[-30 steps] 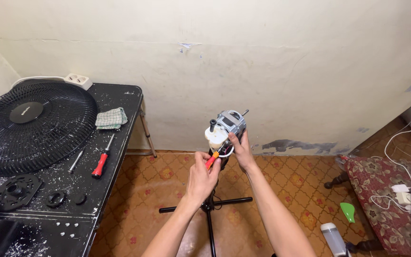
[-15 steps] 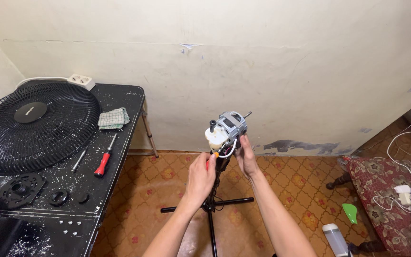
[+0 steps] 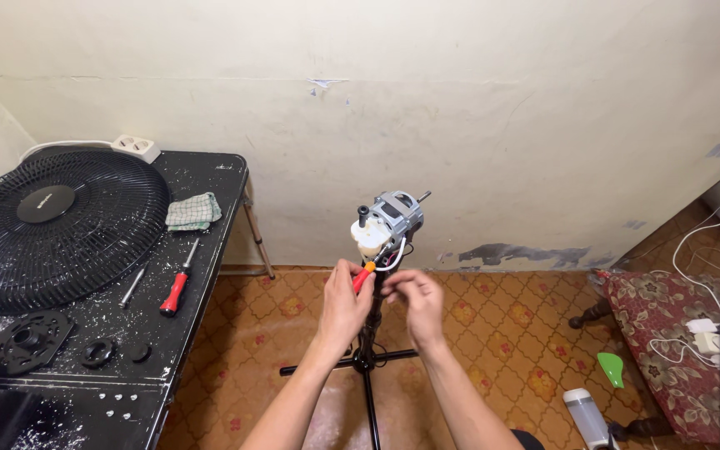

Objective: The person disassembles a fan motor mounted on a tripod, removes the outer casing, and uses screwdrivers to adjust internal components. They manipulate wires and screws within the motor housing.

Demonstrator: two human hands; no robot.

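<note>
Both hands work just below the bare grey-and-cream fan motor [image 3: 387, 223], which sits atop a black pole stand [image 3: 368, 367] on the patterned tile floor, right of the worktop. The left hand [image 3: 342, 304] has its grip pinched on a small red-and-orange screwdriver [image 3: 362, 276] pointing up at the motor. The right hand [image 3: 414, 302] has its fingers curled loosely beside the white wires [image 3: 393, 260]; whether its grip grasps anything I cannot tell.

On the black, paint-flecked worktop [image 3: 210, 250] lie a round black fan grille [image 3: 60, 229] at the far left corner and a red-handled screwdriver [image 3: 178, 285] near the right edge.

Tabletop [image 3: 210, 179]: black, white-speckled. Screwdriver [image 3: 174, 293]: red handle. Cloth [image 3: 193, 212]: green checked. Floor [image 3: 493, 333]: orange patterned tiles. Fan grille [image 3: 56, 229]: black.
</note>
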